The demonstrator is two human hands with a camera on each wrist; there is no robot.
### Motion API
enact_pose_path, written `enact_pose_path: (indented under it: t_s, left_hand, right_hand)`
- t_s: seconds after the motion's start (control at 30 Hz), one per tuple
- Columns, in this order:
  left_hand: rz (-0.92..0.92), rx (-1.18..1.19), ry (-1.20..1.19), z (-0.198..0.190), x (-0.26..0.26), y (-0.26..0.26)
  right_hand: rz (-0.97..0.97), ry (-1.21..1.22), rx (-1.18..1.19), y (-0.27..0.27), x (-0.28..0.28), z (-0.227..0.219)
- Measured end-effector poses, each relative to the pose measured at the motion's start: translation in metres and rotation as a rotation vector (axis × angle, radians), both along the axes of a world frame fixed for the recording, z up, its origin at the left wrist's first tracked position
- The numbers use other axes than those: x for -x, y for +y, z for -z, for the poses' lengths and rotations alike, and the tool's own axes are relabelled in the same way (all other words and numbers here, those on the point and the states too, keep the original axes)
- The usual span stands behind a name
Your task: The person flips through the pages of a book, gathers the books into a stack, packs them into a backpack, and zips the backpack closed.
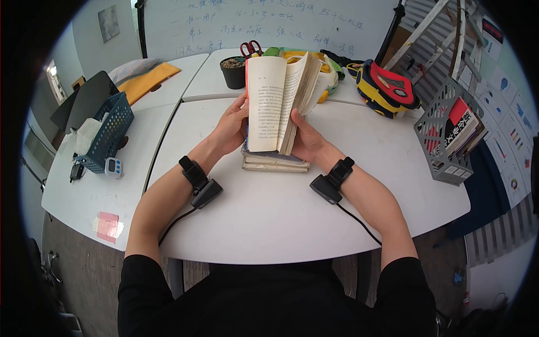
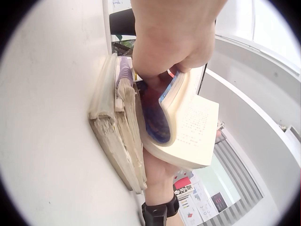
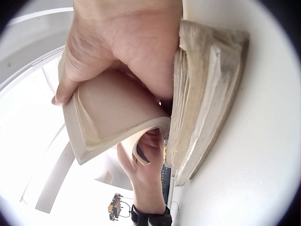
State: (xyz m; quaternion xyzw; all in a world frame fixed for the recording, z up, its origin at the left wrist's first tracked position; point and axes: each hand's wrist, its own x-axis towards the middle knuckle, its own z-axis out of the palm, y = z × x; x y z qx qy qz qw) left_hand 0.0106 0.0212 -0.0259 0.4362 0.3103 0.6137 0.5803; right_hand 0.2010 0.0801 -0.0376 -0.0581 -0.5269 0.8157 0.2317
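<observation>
An open paperback book [image 1: 265,109] stands tilted up between the hands, its printed pages toward the head camera. My left hand [image 1: 230,129] grips its left side, the thumb at the page edge and the fingers behind the cover. On the other side my right hand [image 1: 307,140] holds the thicker block of pages, thumb on the front. Under the open book lies a stack of worn books [image 1: 275,164] on the white table [image 1: 236,219]. In the left wrist view the open book's blue cover [image 2: 157,120] curves outward. The right wrist view shows the stack's rough page edges [image 3: 200,94] close beside my right hand.
Behind the book stand a potted cactus [image 1: 233,73] and red-handled scissors [image 1: 251,49]. A red and yellow bag [image 1: 387,87] lies at the back right, near a grey bin of books [image 1: 441,140]. To the left are a blue basket [image 1: 109,132] and a small white timer [image 1: 113,167].
</observation>
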Motion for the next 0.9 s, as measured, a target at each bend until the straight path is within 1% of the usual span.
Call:
enact_pose_path:
  t_s: [0.17,0.23,0.4,0.47,0.5,0.6,0.7,0.77,0.8,0.87,0.9]
  left_hand:
    - [-0.014,0.002,0.005,0.0002,-0.0006,0.0005]
    - [-0.015,0.006,0.005,0.0004,-0.0005,0.0009]
    - [-0.03,0.019,0.018,0.0007,0.0014,0.0008]
    - [0.044,-0.001,-0.01,0.0023,0.0047,0.0007]
    - [0.044,-0.001,-0.01,0.002,0.0042,0.0004]
    - [0.026,0.007,-0.03,0.0011,0.0014,-0.0004]
    - [-0.029,0.019,0.013,0.0004,-0.0001,-0.0006]
    - [0.013,0.193,-0.014,-0.0028,-0.0004,-0.0019]
    - [0.013,0.193,-0.014,-0.003,-0.0003,-0.0023]
    - [0.2,0.022,0.103,-0.0041,-0.0005,-0.0042]
    - [0.288,-0.001,0.113,-0.0057,-0.0021,-0.0053]
  right_hand:
    - [0.002,0.0,-0.006,-0.0002,-0.0002,0.0007]
    - [0.049,0.019,-0.014,0.002,0.0009,0.0053]
    - [0.004,-0.003,-0.008,-0.0019,-0.0008,-0.0019]
    - [0.0,-0.006,-0.01,-0.0023,-0.0008,-0.0018]
    - [-0.004,-0.004,-0.012,-0.0021,-0.0004,-0.0015]
    - [-0.002,-0.003,-0.02,-0.0022,-0.0002,-0.0013]
    - [-0.005,0.002,-0.017,-0.0007,0.0002,-0.0007]
    - [-0.014,0.007,-0.006,0.0011,0.0005,0.0007]
    - [-0.006,0.01,0.019,0.0021,0.0004,0.0016]
    - [0.001,0.013,0.044,0.0024,0.0004,0.0021]
    - [0.011,0.018,0.053,0.0022,0.0002,0.0021]
